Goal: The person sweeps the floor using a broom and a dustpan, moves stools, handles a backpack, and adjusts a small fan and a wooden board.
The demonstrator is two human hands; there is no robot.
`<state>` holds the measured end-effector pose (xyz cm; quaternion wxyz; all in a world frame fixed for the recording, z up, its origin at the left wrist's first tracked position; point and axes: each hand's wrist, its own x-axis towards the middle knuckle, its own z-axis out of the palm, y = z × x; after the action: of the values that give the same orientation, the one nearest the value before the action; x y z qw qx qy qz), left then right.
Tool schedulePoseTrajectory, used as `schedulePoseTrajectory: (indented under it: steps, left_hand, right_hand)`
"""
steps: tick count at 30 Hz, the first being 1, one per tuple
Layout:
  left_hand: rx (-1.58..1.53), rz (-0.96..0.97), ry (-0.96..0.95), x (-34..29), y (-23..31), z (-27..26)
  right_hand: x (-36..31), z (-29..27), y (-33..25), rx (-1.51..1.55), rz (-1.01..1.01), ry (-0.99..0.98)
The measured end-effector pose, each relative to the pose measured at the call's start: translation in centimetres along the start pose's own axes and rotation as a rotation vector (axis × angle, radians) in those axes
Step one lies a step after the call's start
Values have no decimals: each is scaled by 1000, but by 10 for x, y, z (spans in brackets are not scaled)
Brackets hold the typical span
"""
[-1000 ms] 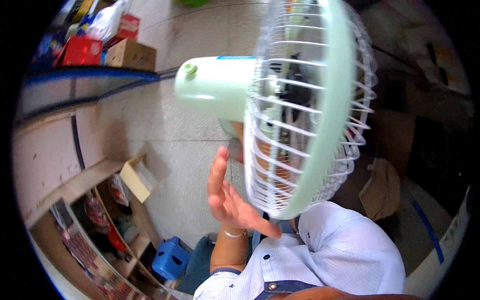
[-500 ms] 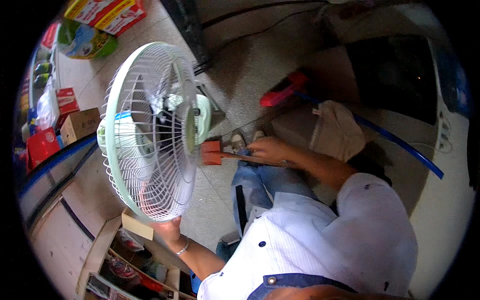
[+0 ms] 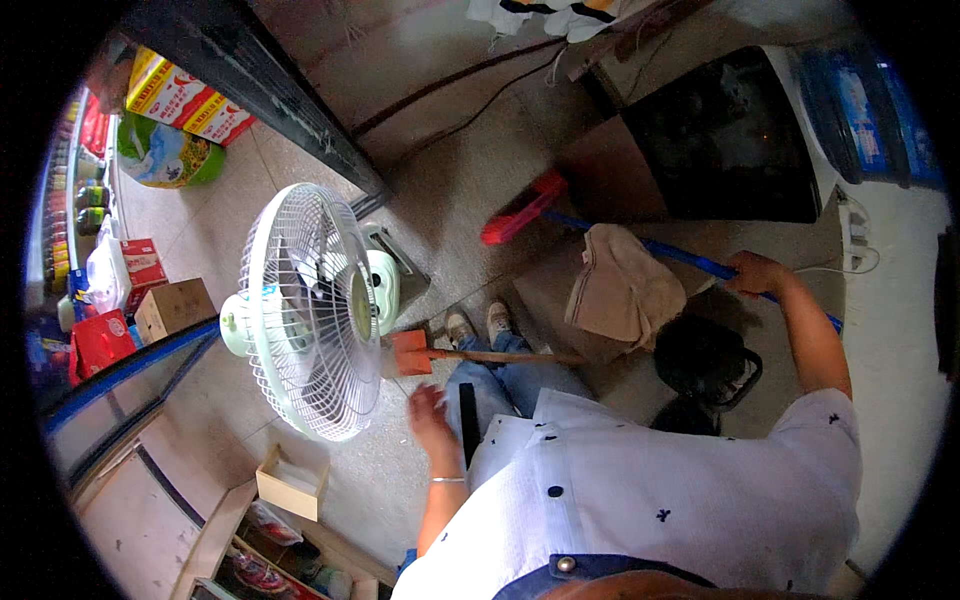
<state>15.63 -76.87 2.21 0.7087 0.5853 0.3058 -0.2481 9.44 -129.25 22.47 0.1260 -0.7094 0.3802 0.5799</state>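
Now the right hand [image 3: 757, 274] is closed around the blue handle of a broom [image 3: 690, 260], out to the person's right; the handle slants away to its red head [image 3: 525, 207] over the floor [image 3: 455, 200]. The left hand [image 3: 430, 415] shows nothing in its grasp; it is slightly blurred, with the fingers apart from the thumb, just beside the white wire cage of a pale green electric fan [image 3: 362, 305]. Beyond that hand, an orange-red dustpan [image 3: 411, 352] with a long wooden handle lies across in front of the jeans and shoes [image 3: 497, 320]. A beige cloth [image 3: 622, 290] overlaps the broom handle's line, between head and grip. Far left sits a cardboard box [image 3: 175, 310]; nearer, an open pale box [image 3: 292, 488].
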Motion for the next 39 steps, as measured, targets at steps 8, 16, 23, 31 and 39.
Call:
schedulePoseTrajectory:
  steps: [8,16,23,31,39]
  left_hand:
    - [66,373,-45,11,76,90]
    - [-93,155,37,31,61,52]
    - [304,728,446,-6,80,2]
    - [892,821,144,58,194,-80]
    - [747,469,32,83,255,-116]
  right_hand:
    - [34,17,43,-21,-314,555]
    - [64,62,-96,700,-379,205]
    - [80,85,-110,729,-354,14]
    - [90,107,-107,699,-467,77]
    - [78,111,-113,822,-496,44]
